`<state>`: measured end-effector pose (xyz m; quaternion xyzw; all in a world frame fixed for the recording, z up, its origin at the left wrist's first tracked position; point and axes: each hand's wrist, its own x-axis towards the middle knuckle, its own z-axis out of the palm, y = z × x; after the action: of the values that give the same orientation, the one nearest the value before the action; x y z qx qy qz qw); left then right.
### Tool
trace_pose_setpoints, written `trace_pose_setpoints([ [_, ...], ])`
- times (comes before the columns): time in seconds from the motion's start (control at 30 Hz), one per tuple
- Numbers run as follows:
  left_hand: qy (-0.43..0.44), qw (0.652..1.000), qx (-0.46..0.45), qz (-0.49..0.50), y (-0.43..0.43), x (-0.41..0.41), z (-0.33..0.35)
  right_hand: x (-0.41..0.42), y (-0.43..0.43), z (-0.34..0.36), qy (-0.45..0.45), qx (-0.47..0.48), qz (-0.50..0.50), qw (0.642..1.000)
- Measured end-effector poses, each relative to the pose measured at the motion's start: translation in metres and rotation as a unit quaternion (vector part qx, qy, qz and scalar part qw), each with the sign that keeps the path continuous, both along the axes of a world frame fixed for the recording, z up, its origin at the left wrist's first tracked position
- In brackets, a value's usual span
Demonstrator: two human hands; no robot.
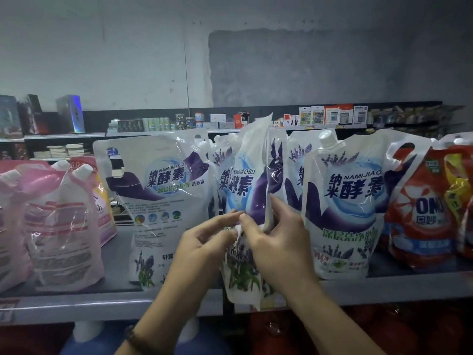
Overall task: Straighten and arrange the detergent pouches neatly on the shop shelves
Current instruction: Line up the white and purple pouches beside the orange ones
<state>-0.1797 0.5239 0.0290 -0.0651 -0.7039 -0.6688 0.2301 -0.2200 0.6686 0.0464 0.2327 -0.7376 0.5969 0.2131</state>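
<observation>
Both my left hand (202, 242) and right hand (279, 242) pinched the crooked pouch (245, 185) between them; pouches (345, 208) either side stood straight already.

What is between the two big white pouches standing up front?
Head view: a twisted white-and-purple pouch, held by the left hand and the right hand.
</observation>
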Motion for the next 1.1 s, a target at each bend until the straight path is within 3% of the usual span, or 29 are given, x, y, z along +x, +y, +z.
trace_pose_setpoints([
  [0.1, -0.001, 1.000, -0.004, 0.023, -0.008, -0.012, 0.002, 0.001, 0.000, 0.000, 0.005, -0.011, 0.007, 1.000],
  [0.17, -0.001, 0.998, 0.054, 0.017, -0.009, -0.022, 0.003, 0.001, 0.000, 0.001, 0.010, -0.012, 0.005, 1.000],
  [0.4, -0.071, 0.990, 0.103, -0.067, -0.006, -0.056, -0.002, -0.003, 0.006, 0.000, -0.001, -0.035, 0.036, 0.999],
  [0.6, -0.079, 0.993, 0.032, -0.083, -0.012, -0.069, -0.001, -0.008, 0.011, 0.000, -0.011, -0.049, 0.052, 0.997],
  [0.7, -0.089, 0.987, 0.056, -0.125, -0.011, -0.066, -0.004, -0.011, 0.012, 0.002, -0.019, -0.051, 0.058, 0.997],
  [0.77, -0.070, 0.986, 0.059, -0.141, -0.006, -0.063, -0.005, -0.014, 0.015, 0.004, -0.024, -0.046, 0.067, 0.996],
  [0.9, -0.015, 0.986, -0.020, -0.163, -0.006, -0.063, -0.011, -0.017, 0.023, 0.009, -0.036, -0.046, 0.076, 0.995],
  [1.1, -0.039, 0.981, 0.004, -0.191, -0.016, -0.064, -0.013, -0.027, 0.029, 0.011, -0.022, -0.063, 0.089, 0.994],
])
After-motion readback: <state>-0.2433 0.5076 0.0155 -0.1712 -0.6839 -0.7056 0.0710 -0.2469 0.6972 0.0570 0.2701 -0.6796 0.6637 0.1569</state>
